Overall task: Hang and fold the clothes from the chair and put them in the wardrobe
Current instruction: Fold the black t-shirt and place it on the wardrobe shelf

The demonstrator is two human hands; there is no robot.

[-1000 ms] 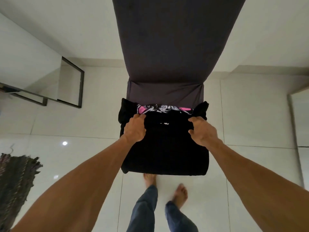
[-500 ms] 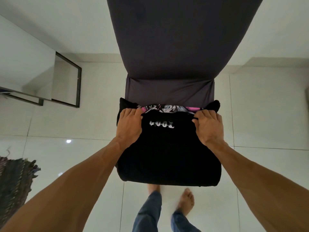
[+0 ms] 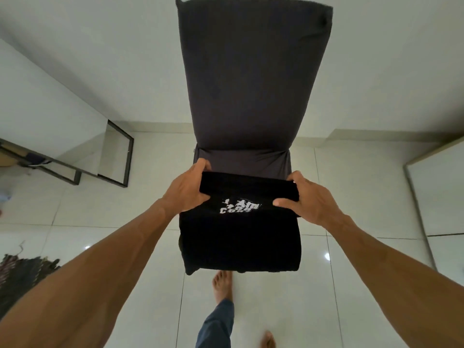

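Cotton, by the look of it, soft and matt. The fingers (image 3: 202,165) of the left hand (image 3: 187,189) curl round the left end of a doubled-over band of the black shirt (image 3: 238,237), and those of the right hand (image 3: 307,198) clasp the right end the same way. Both hands are clenched on cloth.

That band is the shirt's far edge, turned toward the near side and just meeting the top of the white print (image 3: 241,208). The rest of the shirt spreads over the near part of the seat of the chair (image 3: 253,79) and hangs past its near edge. Whether it rests on the seat or is lifted a little, I cannot tell. A strip of grey seat cover shows bare between the band and the backrest.

I judge the shirt light and limp, with no stiffness of its own (so it will sag wherever it goes unsupported). It is neither fragile nor slippery, but a fold held at one point would slide open. The best hold is at both ends of the fold, pinching every layer, hands well apart.

Beyond lie pale floor tiles (image 3: 100,222), a dark rug (image 3: 22,275) at near left, a metal frame (image 3: 118,156) at far left, and a bare foot (image 3: 221,285) just below the hanging hem.
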